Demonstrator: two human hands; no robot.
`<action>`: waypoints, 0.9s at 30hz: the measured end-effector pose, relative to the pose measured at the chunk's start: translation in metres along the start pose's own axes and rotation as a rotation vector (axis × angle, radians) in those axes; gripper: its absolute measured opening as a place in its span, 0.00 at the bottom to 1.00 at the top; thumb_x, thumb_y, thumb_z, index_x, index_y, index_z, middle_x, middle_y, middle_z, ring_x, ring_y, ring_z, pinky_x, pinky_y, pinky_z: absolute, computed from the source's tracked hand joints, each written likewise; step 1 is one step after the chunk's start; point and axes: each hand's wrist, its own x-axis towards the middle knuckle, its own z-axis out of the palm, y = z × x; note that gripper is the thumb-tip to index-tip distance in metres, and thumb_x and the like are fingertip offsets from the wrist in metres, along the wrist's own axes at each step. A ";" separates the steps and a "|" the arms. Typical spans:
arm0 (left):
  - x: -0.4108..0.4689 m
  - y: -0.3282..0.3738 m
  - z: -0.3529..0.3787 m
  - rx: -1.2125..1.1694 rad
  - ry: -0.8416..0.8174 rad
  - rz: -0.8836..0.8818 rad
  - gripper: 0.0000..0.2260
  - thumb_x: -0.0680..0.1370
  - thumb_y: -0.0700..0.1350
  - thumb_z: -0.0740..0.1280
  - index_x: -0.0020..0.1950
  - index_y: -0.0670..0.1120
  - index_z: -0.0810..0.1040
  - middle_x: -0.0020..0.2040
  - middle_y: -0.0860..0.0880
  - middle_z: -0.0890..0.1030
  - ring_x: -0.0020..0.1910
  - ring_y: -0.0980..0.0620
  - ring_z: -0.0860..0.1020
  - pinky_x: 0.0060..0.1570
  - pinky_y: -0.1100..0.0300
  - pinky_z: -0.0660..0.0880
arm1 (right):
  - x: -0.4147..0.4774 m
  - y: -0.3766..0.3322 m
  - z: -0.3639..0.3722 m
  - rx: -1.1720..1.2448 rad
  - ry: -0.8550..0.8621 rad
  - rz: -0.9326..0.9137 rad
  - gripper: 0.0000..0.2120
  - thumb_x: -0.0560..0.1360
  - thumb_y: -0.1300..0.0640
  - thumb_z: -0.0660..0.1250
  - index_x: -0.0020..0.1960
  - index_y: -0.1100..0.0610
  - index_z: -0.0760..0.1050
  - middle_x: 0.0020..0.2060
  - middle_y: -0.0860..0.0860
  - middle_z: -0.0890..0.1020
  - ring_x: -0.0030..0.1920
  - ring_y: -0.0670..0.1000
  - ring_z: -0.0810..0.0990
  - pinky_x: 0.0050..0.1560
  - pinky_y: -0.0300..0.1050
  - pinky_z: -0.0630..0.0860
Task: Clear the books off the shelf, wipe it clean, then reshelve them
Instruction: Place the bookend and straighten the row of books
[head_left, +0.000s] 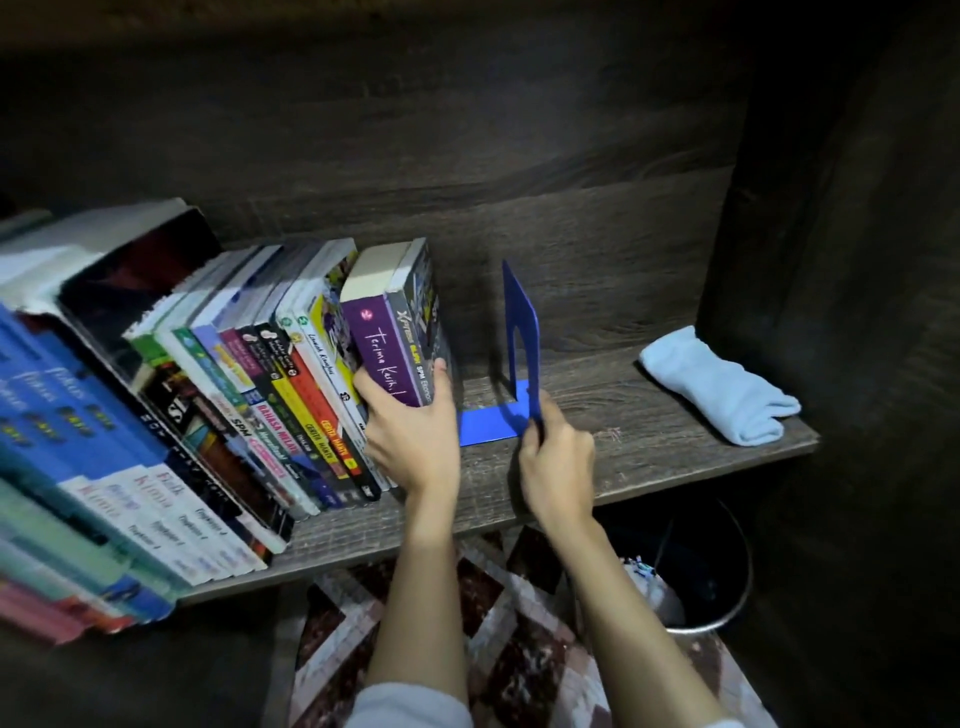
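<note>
Fingers (555, 418) pinch bookend's (521, 322) edge, seemingly clear of books (311, 374).

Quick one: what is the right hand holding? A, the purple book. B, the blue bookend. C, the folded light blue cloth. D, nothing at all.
B: the right hand pinches the lower front edge of the blue bookend. The cloth lies untouched at the right end of the shelf, and it is the left hand that grips the purple book.
</note>
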 end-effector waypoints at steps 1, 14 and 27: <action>-0.001 0.000 -0.001 -0.008 -0.001 0.004 0.32 0.73 0.58 0.69 0.69 0.42 0.64 0.54 0.38 0.80 0.53 0.37 0.77 0.51 0.48 0.71 | -0.003 -0.003 0.002 -0.004 -0.019 -0.014 0.21 0.79 0.61 0.56 0.71 0.53 0.68 0.49 0.67 0.81 0.52 0.66 0.77 0.55 0.55 0.69; -0.031 0.012 0.011 -0.072 -0.073 0.004 0.29 0.73 0.56 0.70 0.67 0.44 0.65 0.53 0.39 0.80 0.51 0.36 0.77 0.45 0.49 0.69 | -0.006 0.001 0.016 0.067 -0.031 -0.041 0.21 0.79 0.58 0.59 0.72 0.48 0.67 0.44 0.68 0.81 0.46 0.64 0.80 0.48 0.53 0.72; -0.016 0.000 0.013 -0.560 -0.512 -0.028 0.32 0.66 0.59 0.74 0.66 0.51 0.68 0.50 0.57 0.80 0.50 0.54 0.80 0.47 0.61 0.74 | 0.006 0.016 0.009 0.078 -0.101 -0.128 0.18 0.77 0.60 0.63 0.66 0.53 0.74 0.50 0.65 0.82 0.51 0.66 0.79 0.52 0.52 0.72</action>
